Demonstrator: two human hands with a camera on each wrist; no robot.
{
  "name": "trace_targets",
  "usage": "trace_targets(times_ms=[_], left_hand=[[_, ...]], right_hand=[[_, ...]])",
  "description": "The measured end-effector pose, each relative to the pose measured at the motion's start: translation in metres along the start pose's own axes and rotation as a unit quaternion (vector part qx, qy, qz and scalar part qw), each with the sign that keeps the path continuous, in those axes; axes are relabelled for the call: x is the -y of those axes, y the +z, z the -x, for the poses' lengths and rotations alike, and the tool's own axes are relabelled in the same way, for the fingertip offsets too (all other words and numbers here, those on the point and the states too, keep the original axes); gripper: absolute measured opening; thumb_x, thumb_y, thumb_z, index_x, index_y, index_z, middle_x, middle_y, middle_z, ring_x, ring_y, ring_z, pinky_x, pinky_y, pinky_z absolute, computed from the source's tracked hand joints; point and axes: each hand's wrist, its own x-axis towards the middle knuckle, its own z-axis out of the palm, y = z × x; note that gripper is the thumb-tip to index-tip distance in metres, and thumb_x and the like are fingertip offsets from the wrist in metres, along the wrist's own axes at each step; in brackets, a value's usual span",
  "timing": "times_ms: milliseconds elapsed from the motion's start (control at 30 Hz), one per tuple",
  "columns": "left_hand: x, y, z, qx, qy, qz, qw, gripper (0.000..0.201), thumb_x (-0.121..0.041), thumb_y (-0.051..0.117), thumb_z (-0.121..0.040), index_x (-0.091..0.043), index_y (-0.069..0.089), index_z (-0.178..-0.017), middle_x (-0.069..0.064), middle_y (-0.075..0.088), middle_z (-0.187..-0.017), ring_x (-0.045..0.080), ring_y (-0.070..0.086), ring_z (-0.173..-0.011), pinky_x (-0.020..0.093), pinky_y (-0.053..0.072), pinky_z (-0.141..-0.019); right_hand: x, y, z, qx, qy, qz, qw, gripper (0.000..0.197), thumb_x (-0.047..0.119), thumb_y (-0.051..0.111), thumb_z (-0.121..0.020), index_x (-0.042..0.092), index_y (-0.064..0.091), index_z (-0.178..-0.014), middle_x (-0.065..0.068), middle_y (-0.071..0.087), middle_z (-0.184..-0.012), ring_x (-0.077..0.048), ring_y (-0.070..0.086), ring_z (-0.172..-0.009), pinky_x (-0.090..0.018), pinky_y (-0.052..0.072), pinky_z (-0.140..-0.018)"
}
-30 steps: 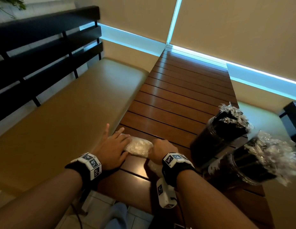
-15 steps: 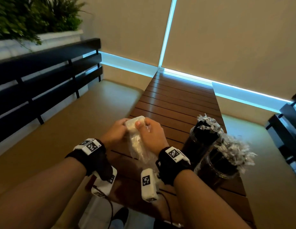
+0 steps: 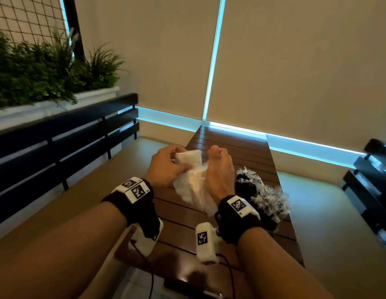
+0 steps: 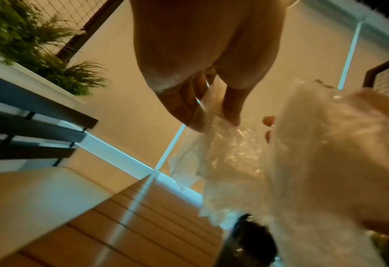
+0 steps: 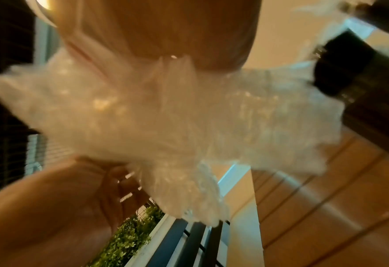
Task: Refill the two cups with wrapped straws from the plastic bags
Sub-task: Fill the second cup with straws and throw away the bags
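above the slatted table (image 3: 235, 147), both hands pinch a plastic bag (image 3: 194, 184)
left hand (image 3: 166, 167) and right hand (image 3: 220, 169) grip its top; two filled cups (image 3: 258, 197) stand by the right edge.

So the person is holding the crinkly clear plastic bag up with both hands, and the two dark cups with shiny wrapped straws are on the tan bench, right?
Almost. Both the left hand and the right hand do hold the crinkly clear plastic bag up, but the two dark cups of shiny wrapped straws stand on the brown slatted wooden table, not on the tan bench. The head view shows it.
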Motion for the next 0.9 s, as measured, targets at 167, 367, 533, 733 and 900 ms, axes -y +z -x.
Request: trace_targets(times_ms=[167, 367, 533, 733, 900], left_hand=[[-0.056, 0.015, 0.020, 0.109, -0.016, 0.170, 0.979, 0.042, -0.010, 0.062, -0.079, -0.015, 0.068, -0.120, 0.012, 0.071, -0.115, 0.025, 0.066, -0.107, 0.037, 0.053, -0.091], [-0.073, 0.026, 0.029, 0.201, 0.036, -0.014, 0.979, 0.067, -0.010, 0.083, -0.076, -0.021, 0.049, -0.134, -0.005, 0.066, -0.115, 0.006, 0.067, -0.100, 0.030, 0.056, -0.090], [-0.083, 0.028, 0.017, 0.102, 0.085, -0.101, 0.986, 0.046, -0.011, 0.079, -0.078, -0.021, 0.059, -0.118, -0.004, 0.069, -0.104, 0.013, 0.068, -0.094, 0.042, 0.057, -0.088], [-0.095, 0.022, 0.005, 0.098, 0.064, 0.031, 0.993, 0.035, -0.002, 0.072, -0.082, -0.018, 0.066, -0.112, 0.005, 0.071, -0.110, 0.021, 0.068, -0.103, 0.044, 0.056, -0.093], [-0.083, 0.014, 0.018, 0.160, 0.047, 0.034, 0.985, 0.052, -0.040, 0.072, -0.080, -0.044, 0.055, -0.129, -0.009, 0.052, -0.140, 0.007, 0.049, -0.129, 0.040, 0.040, -0.109]], right_hand=[[0.019, -0.025, -0.002, -0.039, 0.003, -0.006, 0.999, 0.054, 0.053, 0.022, -0.103, 0.018, 0.063, -0.104, -0.003, 0.058, -0.103, -0.017, 0.053, -0.095, -0.029, 0.037, -0.083], [0.019, -0.031, -0.006, -0.076, 0.131, -0.096, 0.984, 0.081, 0.080, 0.009, -0.085, 0.025, 0.063, -0.111, -0.006, 0.068, -0.105, -0.026, 0.065, -0.098, -0.050, 0.052, -0.091], [0.017, -0.041, -0.005, 0.017, 0.145, -0.196, 0.970, 0.045, 0.080, 0.052, -0.071, 0.042, 0.061, -0.093, -0.008, 0.066, -0.111, -0.033, 0.065, -0.104, -0.058, 0.052, -0.092], [0.016, -0.061, -0.015, 0.224, 0.051, -0.195, 0.953, 0.050, 0.015, 0.070, -0.075, 0.019, 0.056, -0.123, -0.013, 0.068, -0.115, -0.030, 0.067, -0.105, -0.049, 0.055, -0.092], [-0.002, -0.059, 0.003, 0.140, 0.101, -0.149, 0.974, 0.058, 0.042, 0.081, -0.057, 0.036, 0.055, -0.109, 0.002, 0.070, -0.109, -0.018, 0.069, -0.100, -0.051, 0.056, -0.088]])
